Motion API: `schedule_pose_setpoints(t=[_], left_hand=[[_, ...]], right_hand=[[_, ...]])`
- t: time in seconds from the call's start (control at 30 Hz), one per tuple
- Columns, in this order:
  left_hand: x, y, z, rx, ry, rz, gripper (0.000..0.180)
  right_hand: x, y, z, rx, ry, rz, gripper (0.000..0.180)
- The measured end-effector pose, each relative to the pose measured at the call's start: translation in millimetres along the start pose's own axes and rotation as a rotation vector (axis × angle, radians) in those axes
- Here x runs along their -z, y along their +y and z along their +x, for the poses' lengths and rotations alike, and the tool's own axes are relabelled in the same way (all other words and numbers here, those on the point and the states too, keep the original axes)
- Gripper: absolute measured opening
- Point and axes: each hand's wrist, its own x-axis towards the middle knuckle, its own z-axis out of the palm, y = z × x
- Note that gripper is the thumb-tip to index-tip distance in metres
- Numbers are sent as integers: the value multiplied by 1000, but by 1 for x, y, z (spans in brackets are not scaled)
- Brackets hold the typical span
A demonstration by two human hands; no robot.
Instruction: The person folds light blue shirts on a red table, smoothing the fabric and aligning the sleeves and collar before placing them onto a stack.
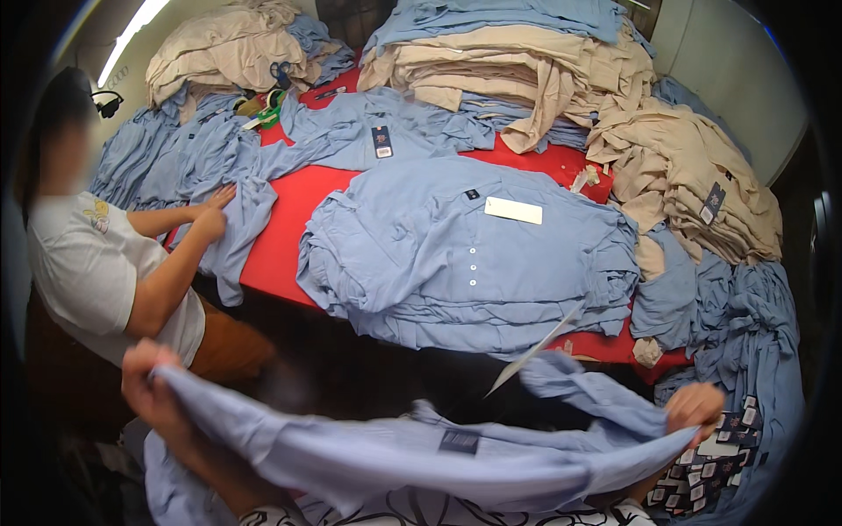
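Stretched between my hands, low in front of me, is a light blue shirt [351, 451] with a dark label at its middle. My left hand [153, 386] grips it at one end, a little blurred. Closed on the opposite end is my right hand [695, 410]. Beyond it lies a stack of light blue shirts [544, 254], the top one showing white buttons and a blank pale card [513, 210] near its neck. A thin white strip [533, 353] slants between that stack and the held shirt; what it is attached to, I cannot tell.
A co-worker [114, 254] at the left handles a blue garment [250, 210] on the red table [281, 263]. Beige garment piles [693, 175] stand at the back and right. Many dark hang tags [715, 460] lie beside my right hand. Scissors [281, 74] rest at the back left.
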Motion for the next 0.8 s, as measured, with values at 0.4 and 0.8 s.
schedule_pose_setpoints(t=[0.4, 0.8], left_hand=[[-392, -178, 69, -197, -583, 484, 46], [-480, -259, 116, 66, -534, 307, 27]], right_hand=[[148, 250, 117, -622, 644, -1593, 41], [255, 344, 163, -721, 803, -1723, 22]])
